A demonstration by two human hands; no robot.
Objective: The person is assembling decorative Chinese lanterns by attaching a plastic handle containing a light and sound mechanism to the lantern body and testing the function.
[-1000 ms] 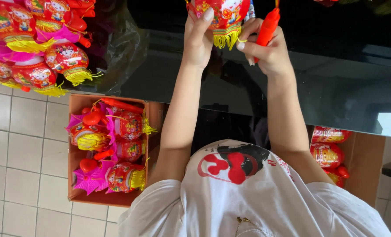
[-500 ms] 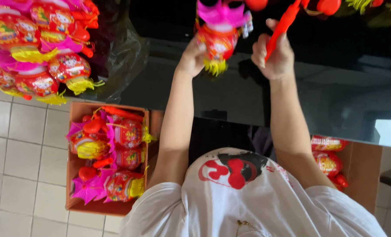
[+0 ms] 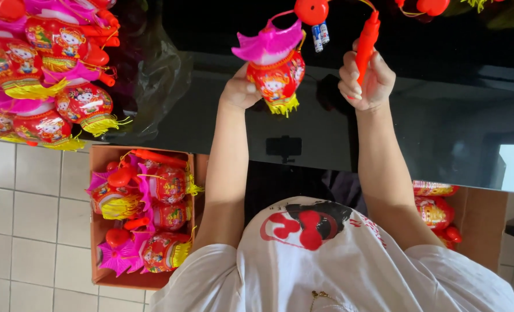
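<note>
Gripping the red lantern [image 3: 275, 72] from below, the left hand [image 3: 239, 92] steadies it over the black table [image 3: 442, 121] while the right hand [image 3: 365, 81], fingers wrapped around the red handle stick [image 3: 367, 40], keeps it raised so the lantern's cord hangs clear

1 head-worn view looks steeply down, close over the black table [image 3: 442, 133].

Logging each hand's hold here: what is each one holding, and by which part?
Left hand holds the red toy lantern at its lower body by the yellow fringe. Right hand is wrapped around the red stick handle.
</note>
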